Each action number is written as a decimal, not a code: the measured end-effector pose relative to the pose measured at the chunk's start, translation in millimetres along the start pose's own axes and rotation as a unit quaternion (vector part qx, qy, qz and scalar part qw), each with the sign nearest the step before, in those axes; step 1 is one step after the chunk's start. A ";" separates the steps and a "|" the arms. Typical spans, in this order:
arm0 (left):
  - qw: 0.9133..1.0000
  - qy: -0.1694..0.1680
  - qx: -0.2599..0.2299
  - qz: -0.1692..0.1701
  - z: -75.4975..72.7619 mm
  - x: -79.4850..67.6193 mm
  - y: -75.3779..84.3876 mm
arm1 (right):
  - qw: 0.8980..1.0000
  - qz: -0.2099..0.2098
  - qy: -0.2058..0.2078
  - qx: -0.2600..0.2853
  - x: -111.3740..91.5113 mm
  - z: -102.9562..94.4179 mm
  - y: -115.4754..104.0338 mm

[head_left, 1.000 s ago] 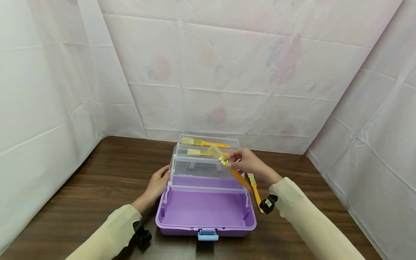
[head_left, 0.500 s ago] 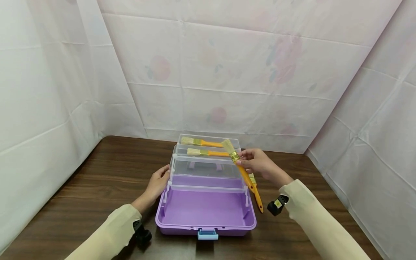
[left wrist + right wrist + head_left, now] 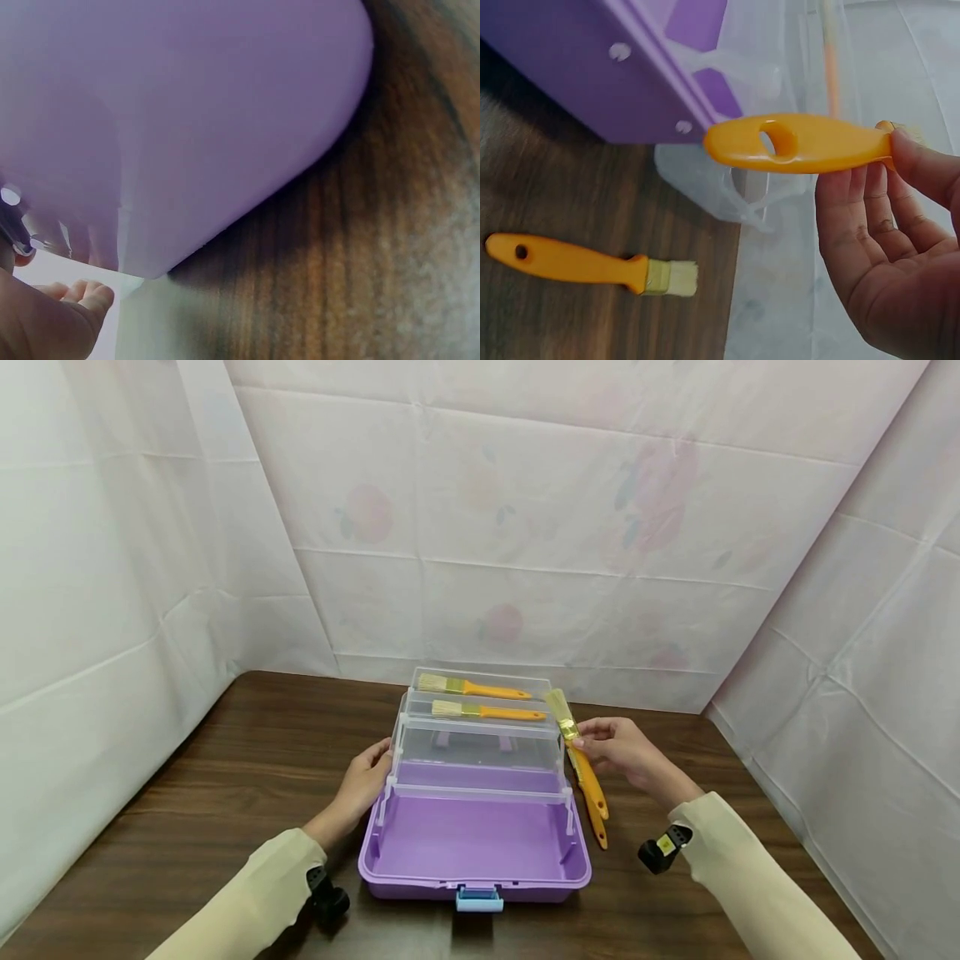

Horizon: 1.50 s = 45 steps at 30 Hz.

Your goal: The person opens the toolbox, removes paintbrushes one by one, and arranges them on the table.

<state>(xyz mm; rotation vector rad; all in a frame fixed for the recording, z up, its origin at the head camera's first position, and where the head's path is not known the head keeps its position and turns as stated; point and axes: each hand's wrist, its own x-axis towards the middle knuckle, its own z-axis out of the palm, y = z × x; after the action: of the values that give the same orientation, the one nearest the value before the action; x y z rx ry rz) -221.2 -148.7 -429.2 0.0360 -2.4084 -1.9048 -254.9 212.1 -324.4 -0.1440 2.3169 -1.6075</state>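
My right hand (image 3: 628,753) pinches a paintbrush (image 3: 588,781) near its gold ferrule, bristles up and orange handle slanting down. It hangs just right of an opened purple toolbox (image 3: 480,895) with clear folding trays. Below it, a second paintbrush (image 3: 562,262) lies on the table, partly hidden in the head view. My left hand (image 3: 363,787) holds the toolbox at its left side, fingers at the clear tray edge; some fingertips show past the box wall in the left wrist view. One paintbrush (image 3: 495,692) lies in the top tray, another paintbrush (image 3: 510,714) in the tray below.
A blue latch (image 3: 480,902) sticks out at the toolbox front. The dark wooden table (image 3: 247,752) extends to both sides. A white patterned cloth (image 3: 502,527) hangs behind and along the sides.
My right hand has moved right and slightly down with its paintbrush, from over the trays to beside the toolbox above the lying paintbrush. My left hand has stayed in place.
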 end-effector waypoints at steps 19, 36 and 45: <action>1.000 -0.003 -0.005 -0.012 -2.7 -3.7 -1.0 | 0.997 0.033 0.032 0.069 -7.9 -21.8 32.6; 1.000 -0.002 -0.010 -0.015 -2.6 -5.1 -1.4 | 0.995 0.066 0.063 0.051 -3.7 -38.2 68.9; 1.000 0.000 -0.008 -0.015 -2.5 -4.9 -1.0 | 0.993 0.078 0.078 0.033 1.3 -42.1 80.4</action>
<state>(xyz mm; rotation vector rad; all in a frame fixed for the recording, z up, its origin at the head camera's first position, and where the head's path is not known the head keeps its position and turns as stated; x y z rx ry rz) -216.2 -151.1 -429.8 0.0733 -2.4064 -1.9356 -261.6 278.7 -385.8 0.1808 2.3192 -1.6674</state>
